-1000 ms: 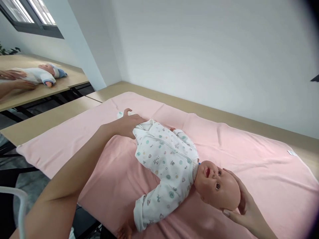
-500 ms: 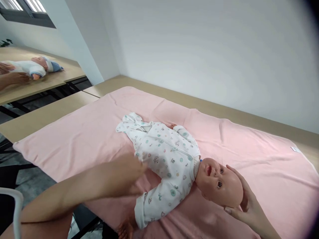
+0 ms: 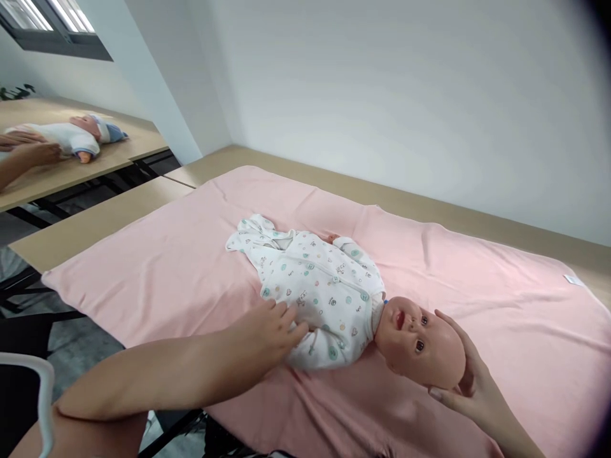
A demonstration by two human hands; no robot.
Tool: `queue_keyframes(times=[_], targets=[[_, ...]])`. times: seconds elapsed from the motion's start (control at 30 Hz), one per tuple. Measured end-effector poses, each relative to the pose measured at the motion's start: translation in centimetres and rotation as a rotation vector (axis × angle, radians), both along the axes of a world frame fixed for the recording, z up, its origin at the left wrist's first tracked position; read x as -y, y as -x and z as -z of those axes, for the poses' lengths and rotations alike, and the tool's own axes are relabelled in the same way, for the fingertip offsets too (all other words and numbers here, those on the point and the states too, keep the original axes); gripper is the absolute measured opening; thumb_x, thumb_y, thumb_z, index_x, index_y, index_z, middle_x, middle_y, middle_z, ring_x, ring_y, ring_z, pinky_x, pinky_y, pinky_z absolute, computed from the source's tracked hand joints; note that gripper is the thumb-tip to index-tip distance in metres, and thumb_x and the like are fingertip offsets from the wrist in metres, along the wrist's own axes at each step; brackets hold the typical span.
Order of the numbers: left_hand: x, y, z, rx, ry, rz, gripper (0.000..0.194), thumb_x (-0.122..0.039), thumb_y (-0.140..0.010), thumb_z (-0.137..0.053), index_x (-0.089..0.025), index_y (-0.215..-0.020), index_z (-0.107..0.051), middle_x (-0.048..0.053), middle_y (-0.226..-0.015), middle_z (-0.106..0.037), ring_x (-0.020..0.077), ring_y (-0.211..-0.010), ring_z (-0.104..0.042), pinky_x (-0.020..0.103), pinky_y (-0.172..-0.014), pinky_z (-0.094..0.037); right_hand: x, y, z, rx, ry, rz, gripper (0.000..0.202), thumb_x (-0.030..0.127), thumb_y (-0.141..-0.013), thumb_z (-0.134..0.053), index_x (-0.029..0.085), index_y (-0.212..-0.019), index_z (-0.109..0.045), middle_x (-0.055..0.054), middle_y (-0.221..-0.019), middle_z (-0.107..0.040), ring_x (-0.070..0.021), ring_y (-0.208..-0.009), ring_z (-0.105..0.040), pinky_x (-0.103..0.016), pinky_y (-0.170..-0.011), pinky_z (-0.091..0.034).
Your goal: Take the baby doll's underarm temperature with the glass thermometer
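Note:
A baby doll (image 3: 415,343) lies on its back on a pink blanket (image 3: 157,254), its head toward the right. It wears a white printed sleepsuit (image 3: 329,280). My right hand (image 3: 470,385) cups the top of the doll's bald head, thumb on the near side and fingers on the far side. Across the doll's near side, my left hand (image 3: 277,334) is closed over its near arm, which is bent in against the body. The cuff and doll hand there are hidden under my fingers. The far sleeve (image 3: 356,254) lies along the body.
The blanket covers most of a wooden table (image 3: 95,219) set against a white wall (image 3: 382,108). At the far left, another person's hands (image 3: 33,152) touch a second doll (image 3: 76,137) on another table. A white curved tube (image 3: 41,375) stands at lower left.
My left hand has moved onto the doll's near arm. That arm, earlier stretched toward the table's near edge, is now folded against the body. My right hand stays at the head.

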State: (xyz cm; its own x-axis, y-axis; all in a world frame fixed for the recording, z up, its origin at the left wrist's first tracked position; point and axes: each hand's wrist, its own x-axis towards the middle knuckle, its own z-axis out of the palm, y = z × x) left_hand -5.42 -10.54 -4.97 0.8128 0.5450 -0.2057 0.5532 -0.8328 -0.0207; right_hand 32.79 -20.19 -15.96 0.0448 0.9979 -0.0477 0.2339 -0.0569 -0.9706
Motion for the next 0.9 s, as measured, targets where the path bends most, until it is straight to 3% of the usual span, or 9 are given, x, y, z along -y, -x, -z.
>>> queue_keyframes(times=[0.1, 0.2, 0.3, 0.5, 0.67, 0.77, 0.9], targets=[[-0.9, -0.6, 0.1, -0.096, -0.084, -0.001, 0.052, -0.011, -0.082, -0.064, -0.018, -0.133, -0.058, 0.014, -0.131, -0.065, 0.0276, -0.115, -0.062, 0.036, -0.091, -0.045, 0.0, 0.0, -0.3, -0.013, 0.017, -0.005, 0.106, 0.042, -0.074, -0.086, 0.037, -0.159, -0.023, -0.010, -0.167, -0.026, -0.0351, -0.146, -0.042, -0.038, -0.104, -0.056], [-1.9, -1.2, 0.8, -0.214, -0.075, 0.022, 0.059, -0.013, -0.078, -0.067, -0.012, -0.136, -0.056, 0.017, -0.127, -0.065, 0.0307, -0.111, -0.062, 0.037, -0.084, -0.046, -0.1, 0.1, -0.5, -0.048, 0.024, -0.043, 0.109, 0.043, -0.073, -0.087, 0.037, -0.160, -0.021, -0.011, -0.168, -0.023, -0.0364, -0.148, -0.039, -0.041, -0.106, -0.055], [-2.6, -1.2, 0.9, -0.201, -0.058, 0.025, 0.064, -0.016, -0.075, -0.072, -0.014, -0.137, -0.054, 0.016, -0.123, -0.067, 0.0297, -0.107, -0.063, 0.035, -0.081, -0.045, -0.2, 0.2, -0.5, -0.094, 0.034, -0.046, 0.112, 0.043, -0.072, -0.088, 0.039, -0.160, -0.020, -0.012, -0.168, -0.022, -0.0379, -0.147, -0.040, -0.043, -0.104, -0.056], [-3.9, -1.5, -2.4, -0.111, -0.108, 0.049, 0.051, -0.033, -0.084, -0.077, -0.017, -0.128, -0.058, 0.011, -0.112, -0.069, 0.0270, -0.097, -0.064, 0.034, -0.080, -0.041, -0.1, 0.3, -0.4, -0.154, 0.039, -0.037, 0.113, 0.044, -0.073, -0.087, 0.038, -0.161, -0.018, -0.014, -0.168, -0.024, -0.0396, -0.146, -0.041, -0.048, -0.104, -0.055], [-6.6, -4.4, -4.7, -0.087, -0.168, 0.132, 0.017, -0.027, -0.096, -0.061, -0.018, -0.111, -0.061, 0.009, -0.099, -0.067, 0.0242, -0.084, -0.061, 0.034, -0.071, -0.037, 0.0, 0.1, 0.2, -0.142, 0.013, -0.045, 0.112, 0.046, -0.072, -0.087, 0.038, -0.160, -0.019, -0.013, -0.168, -0.023, -0.0386, -0.149, -0.037, -0.048, -0.109, -0.050], [-8.2, -6.7, -4.7, -0.041, -0.143, 0.175, 0.009, -0.019, -0.098, -0.056, -0.017, -0.105, -0.061, 0.009, -0.098, -0.067, 0.0231, -0.083, -0.061, 0.034, -0.070, -0.036, -0.1, -0.2, 0.9, -0.157, -0.014, -0.049, 0.111, 0.050, -0.072, -0.087, 0.039, -0.160, -0.020, -0.012, -0.168, -0.023, -0.0386, -0.149, -0.036, -0.049, -0.111, -0.048], [-9.8, -8.6, -3.2, 0.027, -0.089, 0.242, 0.005, -0.015, -0.097, -0.056, -0.017, -0.098, -0.060, 0.008, -0.095, -0.067, 0.0231, -0.084, -0.061, 0.034, -0.066, -0.035, -0.1, -0.3, 1.6, -0.173, -0.010, -0.054, 0.114, 0.057, -0.069, -0.086, 0.039, -0.160, -0.019, -0.012, -0.167, -0.028, -0.0403, -0.148, -0.037, -0.050, -0.110, -0.049]])
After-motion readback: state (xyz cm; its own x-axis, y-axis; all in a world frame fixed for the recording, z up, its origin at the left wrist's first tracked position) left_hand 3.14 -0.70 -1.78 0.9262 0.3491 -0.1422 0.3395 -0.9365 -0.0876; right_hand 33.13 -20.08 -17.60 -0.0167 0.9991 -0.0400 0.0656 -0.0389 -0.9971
